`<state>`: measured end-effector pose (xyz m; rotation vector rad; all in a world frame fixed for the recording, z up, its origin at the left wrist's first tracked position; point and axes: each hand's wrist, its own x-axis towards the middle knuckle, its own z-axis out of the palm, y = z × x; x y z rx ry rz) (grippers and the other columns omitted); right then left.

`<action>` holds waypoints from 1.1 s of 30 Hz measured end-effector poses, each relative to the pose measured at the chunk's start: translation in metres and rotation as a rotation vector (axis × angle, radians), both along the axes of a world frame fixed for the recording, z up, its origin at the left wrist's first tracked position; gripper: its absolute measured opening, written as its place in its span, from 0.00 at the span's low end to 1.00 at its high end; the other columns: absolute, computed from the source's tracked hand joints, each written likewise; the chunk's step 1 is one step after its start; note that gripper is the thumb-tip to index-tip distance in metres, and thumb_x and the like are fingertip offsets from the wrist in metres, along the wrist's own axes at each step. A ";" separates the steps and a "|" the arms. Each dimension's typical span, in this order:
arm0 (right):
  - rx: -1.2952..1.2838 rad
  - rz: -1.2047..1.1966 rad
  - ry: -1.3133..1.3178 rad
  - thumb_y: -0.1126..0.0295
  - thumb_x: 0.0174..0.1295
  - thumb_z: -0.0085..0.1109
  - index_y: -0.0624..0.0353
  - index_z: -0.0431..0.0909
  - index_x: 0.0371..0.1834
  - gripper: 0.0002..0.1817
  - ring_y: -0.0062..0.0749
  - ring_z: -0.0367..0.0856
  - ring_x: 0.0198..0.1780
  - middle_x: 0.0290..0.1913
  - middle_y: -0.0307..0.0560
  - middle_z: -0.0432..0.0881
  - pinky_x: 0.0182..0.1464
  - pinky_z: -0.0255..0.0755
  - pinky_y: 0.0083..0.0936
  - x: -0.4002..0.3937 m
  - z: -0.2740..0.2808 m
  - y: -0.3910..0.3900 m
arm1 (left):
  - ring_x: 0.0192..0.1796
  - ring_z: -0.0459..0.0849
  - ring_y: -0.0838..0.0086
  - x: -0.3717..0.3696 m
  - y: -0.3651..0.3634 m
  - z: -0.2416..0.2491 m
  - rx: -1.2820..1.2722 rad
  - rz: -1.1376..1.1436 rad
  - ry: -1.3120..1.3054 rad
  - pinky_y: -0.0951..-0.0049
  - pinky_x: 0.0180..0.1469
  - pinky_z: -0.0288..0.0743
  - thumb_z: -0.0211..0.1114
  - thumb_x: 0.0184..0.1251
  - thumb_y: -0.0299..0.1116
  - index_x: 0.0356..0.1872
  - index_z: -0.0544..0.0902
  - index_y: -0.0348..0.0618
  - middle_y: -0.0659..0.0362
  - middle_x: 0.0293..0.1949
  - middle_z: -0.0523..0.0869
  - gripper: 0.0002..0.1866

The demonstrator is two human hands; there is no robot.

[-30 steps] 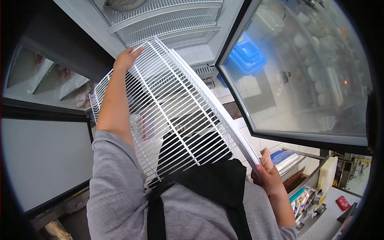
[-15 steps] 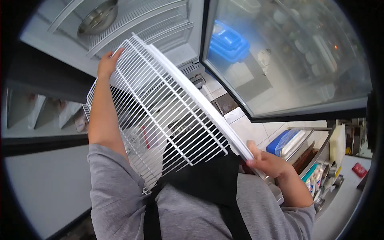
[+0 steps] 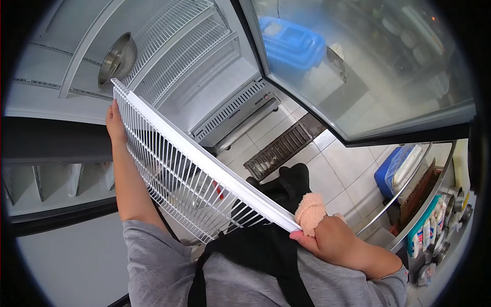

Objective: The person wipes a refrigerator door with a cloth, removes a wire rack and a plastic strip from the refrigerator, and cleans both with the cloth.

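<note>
A white wire fridge shelf [image 3: 179,166] with a solid white front strip is held tilted in front of my body. My left hand [image 3: 116,125] grips its far left end, fingers closed around the edge. At the near right end, my right hand [image 3: 332,238] is closed on the corner of the strip, thumb on top. That same hand also holds a pink cloth [image 3: 310,212], bunched by the shelf's corner. Beyond the shelf stands an open fridge [image 3: 217,84] with wire racks inside. A metal bowl [image 3: 123,56] rests tilted in it, close to the shelf's far end.
The glass door [image 3: 368,77] stands open on the right, with a blue-lidded container [image 3: 294,43] seen through it. A floor drain grate [image 3: 281,148] lies ahead on the tiles. On the right, a metal cart [image 3: 381,204] stands by a blue box [image 3: 388,171].
The shelf has tipped more edge-on, and its far end has moved left and lower. My right hand has moved down, bringing the pink cloth into clear view. The view has shifted too.
</note>
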<state>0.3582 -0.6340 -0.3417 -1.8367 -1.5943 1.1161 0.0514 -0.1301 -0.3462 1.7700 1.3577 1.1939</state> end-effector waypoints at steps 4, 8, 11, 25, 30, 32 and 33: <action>0.202 0.018 -0.029 0.50 0.59 0.57 0.53 0.81 0.28 0.17 0.41 0.78 0.24 0.22 0.48 0.78 0.25 0.69 0.37 0.001 0.012 0.005 | 0.32 0.72 0.84 -0.018 0.007 0.001 0.025 0.017 0.051 0.80 0.37 0.66 0.52 0.73 0.47 0.32 0.78 0.39 0.66 0.30 0.79 0.20; 0.242 0.091 0.072 0.64 0.55 0.62 0.45 0.80 0.47 0.15 0.38 0.78 0.39 0.40 0.44 0.77 0.32 0.72 0.31 -0.001 0.016 -0.002 | 0.39 0.77 0.79 -0.030 0.009 -0.001 -0.002 0.042 -0.057 0.78 0.42 0.69 0.51 0.73 0.47 0.42 0.79 0.37 0.61 0.38 0.81 0.21; 0.152 0.038 0.220 0.66 0.52 0.64 0.46 0.77 0.51 0.20 0.39 0.78 0.37 0.41 0.44 0.75 0.33 0.72 0.31 -0.003 0.032 0.007 | 0.43 0.79 0.77 -0.045 0.014 0.003 -0.033 0.031 -0.114 0.76 0.46 0.71 0.50 0.73 0.47 0.48 0.77 0.35 0.58 0.42 0.82 0.22; -0.081 0.057 0.168 0.60 0.60 0.56 0.66 0.78 0.28 0.17 0.55 0.77 0.28 0.27 0.60 0.79 0.31 0.70 0.40 0.002 -0.011 0.078 | 0.32 0.75 0.74 -0.018 0.020 -0.024 0.008 0.132 0.400 0.72 0.40 0.69 0.58 0.64 0.54 0.27 0.80 0.35 0.54 0.25 0.80 0.27; -0.126 0.035 0.020 0.58 0.62 0.54 0.71 0.76 0.17 0.25 0.59 0.75 0.23 0.19 0.66 0.75 0.29 0.69 0.44 -0.006 -0.030 0.074 | 0.40 0.82 0.57 -0.018 0.009 -0.043 -0.152 0.221 0.614 0.64 0.45 0.71 0.58 0.54 0.67 0.33 0.82 0.39 0.46 0.34 0.84 0.34; -0.112 0.028 0.018 0.59 0.62 0.54 0.72 0.75 0.16 0.25 0.58 0.74 0.21 0.17 0.66 0.74 0.27 0.67 0.44 -0.009 -0.035 0.069 | 0.47 0.82 0.57 -0.020 0.013 -0.053 -0.157 0.223 0.620 0.66 0.49 0.72 0.57 0.53 0.69 0.41 0.83 0.44 0.48 0.40 0.85 0.35; -0.087 0.005 0.024 0.59 0.62 0.55 0.72 0.74 0.15 0.25 0.57 0.74 0.19 0.15 0.66 0.73 0.24 0.65 0.43 -0.010 -0.037 0.065 | 0.47 0.82 0.57 -0.017 0.009 -0.053 -0.170 0.233 0.614 0.66 0.49 0.72 0.57 0.53 0.69 0.41 0.83 0.44 0.48 0.40 0.85 0.35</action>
